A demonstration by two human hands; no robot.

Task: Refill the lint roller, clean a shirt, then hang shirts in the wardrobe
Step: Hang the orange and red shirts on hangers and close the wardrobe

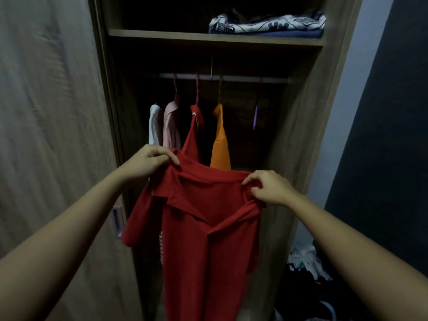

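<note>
A red shirt [208, 228] hangs spread out in front of the open wardrobe [298, 135], held up at chest height. My left hand [148, 162] pinches its left shoulder near the collar. My right hand [268, 187] pinches the right shoulder. On the rail [231, 77] behind hang a white shirt [154, 123], a pink shirt [171, 126], another red shirt [193, 135] and an orange shirt [220, 144]. An empty purple hanger [255, 117] hangs at the rail's right. No lint roller shows.
The sliding wardrobe door [58, 135] with a recessed handle [117, 221] stands at the left. Folded patterned cloth [266, 24] lies on the upper shelf [162, 34]. A heap of clothes [308, 262] lies on the floor at the lower right beside a dark wall.
</note>
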